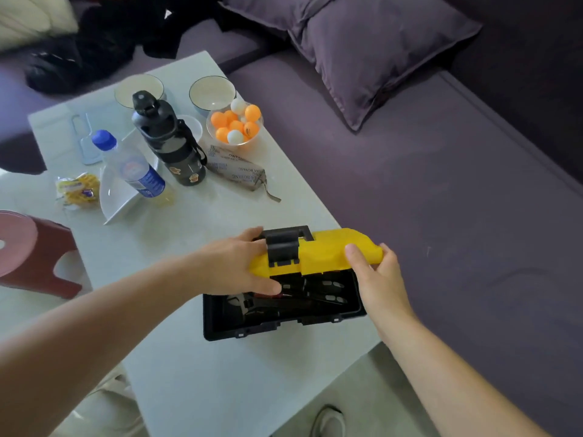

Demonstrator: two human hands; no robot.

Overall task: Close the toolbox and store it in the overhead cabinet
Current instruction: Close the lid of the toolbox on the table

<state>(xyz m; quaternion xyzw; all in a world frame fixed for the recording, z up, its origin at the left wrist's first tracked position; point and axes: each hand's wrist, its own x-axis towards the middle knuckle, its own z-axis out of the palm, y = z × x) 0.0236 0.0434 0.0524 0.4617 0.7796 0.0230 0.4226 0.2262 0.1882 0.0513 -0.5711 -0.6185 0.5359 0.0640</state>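
The closing is only part done, by the look of it — the toolbox (284, 310) sits at the near right corner of the white table (176, 357) with its yellow lid (328, 250) half raised, and nothing of the storing has begun; no overhead cabinet is in view.

The black tray of the toolbox faces the person, its front rim with two small latch catches, dark tools lying loose inside. Above it the lid tilts on its far hinge, a black handle (285, 244) folded across its top.

The left hand (239, 266) grasps the lid's left end, thumb under the edge. The right hand (375, 272) pinches the lid's right end.

Beyond the toolbox stand a black bottle (172, 140) and a bowl of balls (235, 124) — well apart from it. To the toolbox's right runs a purple sofa (441, 200).
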